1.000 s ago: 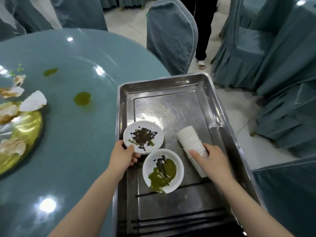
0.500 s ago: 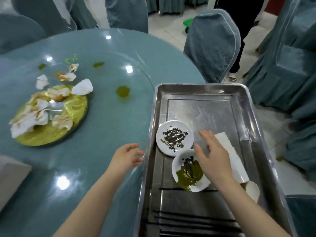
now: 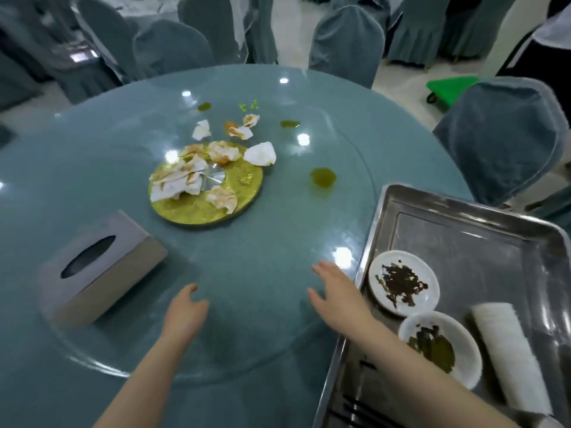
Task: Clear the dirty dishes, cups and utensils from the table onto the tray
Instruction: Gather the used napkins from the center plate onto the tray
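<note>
While dishes (image 3: 404, 282) sit in tray (image 3: 463, 211), both grips, left hand (image 3: 184, 310) and right hand (image 3: 336, 293), spread, empty.

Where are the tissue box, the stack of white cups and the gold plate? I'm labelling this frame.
tissue box (image 3: 102, 267), head view, top face.
stack of white cups (image 3: 509, 353), head view, side wall.
gold plate (image 3: 244, 183), head view, bare right part.

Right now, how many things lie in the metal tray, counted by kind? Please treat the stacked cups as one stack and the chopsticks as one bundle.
In the metal tray:
Small white dishes with food left on them: 2
Stack of white cups, lying on its side: 1
Bundle of black chopsticks, partly cut off by the picture edge: 1
Total: 4
</note>
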Demonstrator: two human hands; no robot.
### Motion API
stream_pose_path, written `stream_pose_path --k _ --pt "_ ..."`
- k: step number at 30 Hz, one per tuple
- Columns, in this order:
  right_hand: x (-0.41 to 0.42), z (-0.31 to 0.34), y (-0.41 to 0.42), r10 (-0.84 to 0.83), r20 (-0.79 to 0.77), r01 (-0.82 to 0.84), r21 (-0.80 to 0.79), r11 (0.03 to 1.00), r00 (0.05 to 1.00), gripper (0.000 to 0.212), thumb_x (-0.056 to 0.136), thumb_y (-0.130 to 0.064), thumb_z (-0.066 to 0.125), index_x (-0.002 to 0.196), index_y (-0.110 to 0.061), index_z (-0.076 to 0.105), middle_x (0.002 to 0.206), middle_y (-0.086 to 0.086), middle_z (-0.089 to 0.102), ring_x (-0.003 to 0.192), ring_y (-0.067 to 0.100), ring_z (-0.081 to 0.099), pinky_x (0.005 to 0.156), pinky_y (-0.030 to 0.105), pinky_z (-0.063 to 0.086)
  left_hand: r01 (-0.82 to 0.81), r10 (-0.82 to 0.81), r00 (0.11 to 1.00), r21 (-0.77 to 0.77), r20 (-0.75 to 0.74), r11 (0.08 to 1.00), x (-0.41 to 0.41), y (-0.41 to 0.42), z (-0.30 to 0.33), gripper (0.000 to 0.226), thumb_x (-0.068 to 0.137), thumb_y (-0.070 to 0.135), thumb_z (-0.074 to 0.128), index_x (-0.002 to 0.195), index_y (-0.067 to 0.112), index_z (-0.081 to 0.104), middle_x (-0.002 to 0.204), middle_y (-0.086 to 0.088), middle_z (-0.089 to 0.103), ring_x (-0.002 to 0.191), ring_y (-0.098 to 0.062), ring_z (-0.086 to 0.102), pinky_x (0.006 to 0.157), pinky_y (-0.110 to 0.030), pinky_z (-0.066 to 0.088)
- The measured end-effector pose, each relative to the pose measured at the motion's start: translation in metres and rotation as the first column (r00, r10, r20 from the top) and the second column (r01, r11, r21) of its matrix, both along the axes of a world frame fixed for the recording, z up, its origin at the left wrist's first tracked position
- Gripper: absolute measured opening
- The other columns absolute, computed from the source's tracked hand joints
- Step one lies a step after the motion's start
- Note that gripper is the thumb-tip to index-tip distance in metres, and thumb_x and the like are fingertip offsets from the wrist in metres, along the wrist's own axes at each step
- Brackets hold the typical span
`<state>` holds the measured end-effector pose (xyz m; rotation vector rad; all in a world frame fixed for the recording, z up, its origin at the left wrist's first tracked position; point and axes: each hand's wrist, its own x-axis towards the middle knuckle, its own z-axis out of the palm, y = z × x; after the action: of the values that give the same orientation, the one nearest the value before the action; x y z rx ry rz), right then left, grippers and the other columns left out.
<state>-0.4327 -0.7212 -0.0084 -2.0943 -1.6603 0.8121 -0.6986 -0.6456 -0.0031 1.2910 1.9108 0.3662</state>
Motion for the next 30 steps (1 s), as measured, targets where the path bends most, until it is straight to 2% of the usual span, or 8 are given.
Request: stream_pose_path --k 5,7,9,14,18,23,26,30 --pt "-0.026 -0.018 0.042 0.207 0.191 -0.178 -0.158 0.971 0.960 0.067 0.095 -0.041 0.047 0.151 -0.019 0.018 0.161 0.003 0.007 0.148 0.023 0.005 0.119 0.038 0.015 0.058 -0.062 0.995 -0.055 -0.078 0.997 -0.038 0.006 -0.004 0.061 0.087 0.012 0.057 0.144 0.012 0.037 0.142 -0.014 0.047 0.112 -0.031 0.057 0.088 -0.038 0.047" --pt "-0.032 -0.020 0.061 0.266 0.247 -0.225 -0.182 0.957 0.932 0.069 0.095 -0.043 0.047 0.152 -0.020 0.016 0.161 0.002 0.004 0.148 0.025 0.002 0.119 0.039 0.016 0.058 -0.060 0.995 -0.021 -0.080 0.998 -0.046 0.019 0.001 0.065 0.086 0.016 0.060 0.146 0.017 0.035 0.143 -0.010 0.047 0.091 -0.018 0.060 0.068 -0.029 0.046" --pt "-0.036 -0.020 0.084 0.314 0.292 -0.266 -0.192 0.945 0.904 0.070 0.095 -0.044 0.046 0.152 -0.020 0.014 0.161 0.003 0.002 0.148 0.027 0.001 0.119 0.040 0.015 0.086 -0.083 0.993 0.032 -0.087 0.996 -0.052 0.037 0.003 0.066 0.084 0.018 0.062 0.145 0.019 0.036 0.140 -0.007 0.050 0.075 -0.006 0.055 0.065 -0.024 0.040" --pt "-0.043 -0.017 0.143 0.396 0.346 -0.336 -0.222 0.915 0.851 0.073 0.093 -0.046 0.049 0.152 -0.020 0.014 0.161 0.003 0.001 0.148 0.027 0.003 0.119 0.040 0.015 0.180 -0.170 0.978 0.069 -0.121 0.981 -0.045 0.073 -0.001 0.070 0.083 0.021 0.063 0.146 0.015 0.033 0.149 -0.004 0.042 0.128 -0.019 0.048 0.095 -0.026 0.036" --pt "-0.048 -0.018 0.187 0.454 0.352 -0.388 -0.245 0.889 0.819 0.075 0.093 -0.047 0.050 0.152 -0.022 0.013 0.162 0.001 0.000 0.148 0.025 0.004 0.118 0.040 0.017 0.222 -0.217 0.973 0.067 -0.079 0.973 -0.022 0.110 -0.011 0.067 0.080 0.017 0.057 0.142 0.010 0.034 0.142 -0.006 0.048 0.116 -0.018 0.052 0.088 -0.026 0.041" --pt "-0.055 -0.033 0.195 0.486 0.390 -0.387 -0.307 0.869 0.782 0.079 0.090 -0.054 0.047 0.153 -0.027 0.007 0.161 -0.004 -0.002 0.148 0.022 0.004 0.118 0.040 0.019 0.240 -0.238 0.971 0.085 -0.029 0.967 -0.011 0.158 -0.030 0.087 0.082 0.027 0.061 0.152 0.014 0.010 0.159 -0.002 0.016 0.143 -0.020 0.023 0.109 -0.031 0.031" --pt "-0.053 -0.031 0.202 0.471 0.424 -0.385 -0.276 0.881 0.773 0.066 0.091 -0.052 0.043 0.150 -0.032 0.019 0.160 -0.008 0.011 0.146 0.020 0.018 0.111 0.038 0.031 0.263 -0.254 0.955 0.041 -0.152 0.964 -0.015 0.181 -0.044 0.104 0.082 0.042 0.067 0.152 0.012 -0.004 0.161 -0.008 -0.006 0.148 -0.025 -0.003 0.120 -0.040 0.009" --pt "-0.059 -0.021 0.210 0.501 0.476 -0.417 -0.278 0.866 0.723 0.048 0.095 -0.041 0.036 0.142 -0.033 0.032 0.156 -0.005 0.027 0.134 0.025 0.041 0.098 0.036 0.041 0.265 -0.262 0.920 -0.031 -0.292 0.964 -0.015 0.198 -0.060 0.128 0.069 0.070 0.064 0.150 0.012 -0.016 0.157 -0.009 -0.024 0.145 -0.026 -0.020 0.117 -0.044 -0.005"
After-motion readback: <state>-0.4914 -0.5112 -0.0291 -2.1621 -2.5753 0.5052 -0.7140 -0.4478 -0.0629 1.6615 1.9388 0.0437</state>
